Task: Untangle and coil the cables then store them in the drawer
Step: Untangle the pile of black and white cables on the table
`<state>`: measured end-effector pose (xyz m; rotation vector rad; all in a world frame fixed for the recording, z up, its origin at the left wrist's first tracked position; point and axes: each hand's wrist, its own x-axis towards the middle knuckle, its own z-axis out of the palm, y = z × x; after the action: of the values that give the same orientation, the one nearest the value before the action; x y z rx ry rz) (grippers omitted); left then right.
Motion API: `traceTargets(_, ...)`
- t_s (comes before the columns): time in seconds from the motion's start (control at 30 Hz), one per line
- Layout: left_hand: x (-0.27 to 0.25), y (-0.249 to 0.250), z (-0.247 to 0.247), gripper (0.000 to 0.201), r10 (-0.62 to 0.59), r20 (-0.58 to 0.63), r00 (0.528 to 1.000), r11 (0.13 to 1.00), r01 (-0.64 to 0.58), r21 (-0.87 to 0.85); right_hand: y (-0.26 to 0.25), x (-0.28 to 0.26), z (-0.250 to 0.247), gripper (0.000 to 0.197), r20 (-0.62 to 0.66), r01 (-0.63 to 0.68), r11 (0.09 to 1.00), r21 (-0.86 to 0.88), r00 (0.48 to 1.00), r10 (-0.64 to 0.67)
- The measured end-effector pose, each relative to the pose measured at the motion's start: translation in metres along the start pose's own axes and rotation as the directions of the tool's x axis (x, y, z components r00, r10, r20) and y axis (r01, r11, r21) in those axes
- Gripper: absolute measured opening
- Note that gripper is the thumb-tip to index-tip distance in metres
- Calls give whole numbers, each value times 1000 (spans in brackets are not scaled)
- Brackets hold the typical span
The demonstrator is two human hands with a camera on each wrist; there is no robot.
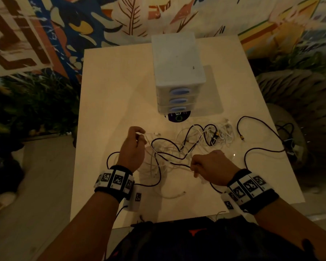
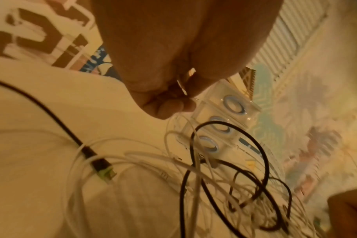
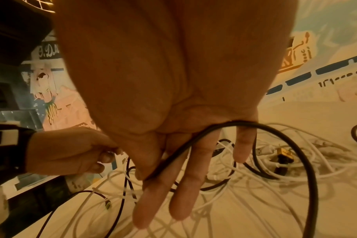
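3 stacked drawers [image 1: 178, 99] stand beyond tangled cables [image 1: 196, 142] on table [image 1: 111, 91].

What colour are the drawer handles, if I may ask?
Blue ovals on the drawer handles, clearest in the head view.

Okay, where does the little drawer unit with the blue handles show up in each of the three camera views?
Head: drawer unit stands top centre, at the far end of the table, beyond the cable tangle.
Left wrist: right of centre, just below the left hand, blue handles facing the camera, a black cable loop across it.
Right wrist: not in it.
Shared landmark: the cable tangle, seen in all three.
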<state>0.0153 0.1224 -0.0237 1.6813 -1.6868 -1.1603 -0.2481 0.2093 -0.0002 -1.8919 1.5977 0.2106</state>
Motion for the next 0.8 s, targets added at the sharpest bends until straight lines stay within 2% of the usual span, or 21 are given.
traceTargets(0.07,5,-6,-1,24,-86,23,996,996,86,-10,-1,2,1,21,1,-5,1000,19,1000,5)
traceTargets(0.13,5,-7,-1,29,-97,150,984,995,91,48,-2,3,2,19,-6,4,999,37,1000,-3)
traceTargets(0.2,2,-6,-1,35,-96,217,971,992,75,104,-2,4,3,17,-29,19,998,68,999,-17)
traceTargets(0.27,-1,-7,-1,38,-100,210,973,987,71,143,0,5,5,13,-76,34,994,101,997,-26)
traceTargets(0.37,-1,-11,1,25,-109,219,970,960,45,275,3,8,11,13,-161,77,984,161,986,-51)
traceTargets(0.43,-1,-13,1,23,-115,227,967,946,37,323,6,10,13,13,-231,120,971,208,970,-71)
traceTargets(0.5,1,-18,1,25,-51,163,985,933,-11,361,8,11,13,14,-226,115,972,206,972,-67)
traceTargets(0.57,2,-19,0,25,98,18,995,903,-97,418,6,10,12,14,-126,57,990,126,991,-41)
traceTargets(0.63,1,-10,0,19,267,-62,962,853,-206,479,1,8,11,17,-27,-2,999,37,1000,3)
traceTargets(0.7,-1,6,1,16,398,-63,915,810,-318,492,-6,11,12,26,-19,-16,1000,-4,1000,16)
traceTargets(0.8,-4,29,0,14,462,-43,886,826,-412,385,-15,20,11,32,-68,14,1000,-23,998,-15)
